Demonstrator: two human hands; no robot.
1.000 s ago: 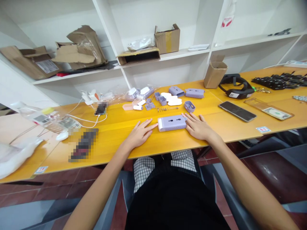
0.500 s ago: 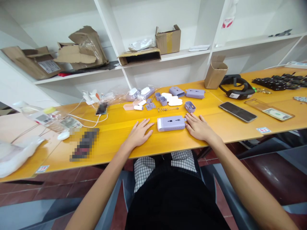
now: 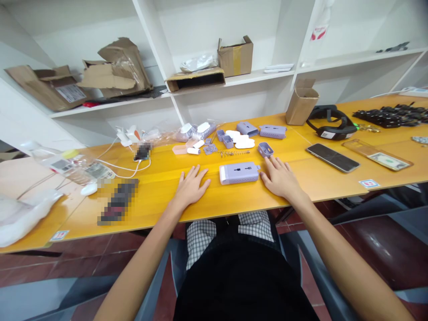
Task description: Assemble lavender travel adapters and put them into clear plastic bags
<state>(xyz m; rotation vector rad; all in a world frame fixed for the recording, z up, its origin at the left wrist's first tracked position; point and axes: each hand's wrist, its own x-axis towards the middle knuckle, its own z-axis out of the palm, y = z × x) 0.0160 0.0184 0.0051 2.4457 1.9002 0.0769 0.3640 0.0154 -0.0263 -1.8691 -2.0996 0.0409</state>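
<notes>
At the far left of the table (image 3: 157, 183) lay a white bag (image 3: 30, 214), its contents hidden. Above it, on the shelf (image 3: 100, 107), a torn box (image 3: 50, 93) gaped, the inside out of sight. The left hand (image 3: 190, 187) rested palm down, fingers apart, around nothing. Beyond it an open carton (image 3: 200, 81) lay sideways on the shelf, dark inside, with a silvery packet (image 3: 198, 63) on top. Two small purple tubs (image 3: 228, 144) stood below, too small to read within. The purple case (image 3: 239, 174) lay flat between the hands, nearer the right, its white end leftward. An open purple cup (image 3: 265, 150) stood behind the fingertips of the right hand (image 3: 281, 178), touching or not I could not tell; that hand was also palm down, fingers slightly apart, gripping nothing. A tall box (image 3: 302, 104) stood farther right, and past a phone (image 3: 333, 157) a clear sleeve (image 3: 357, 147) lay with a banknote (image 3: 388, 161), whether inside or beneath unclear
</notes>
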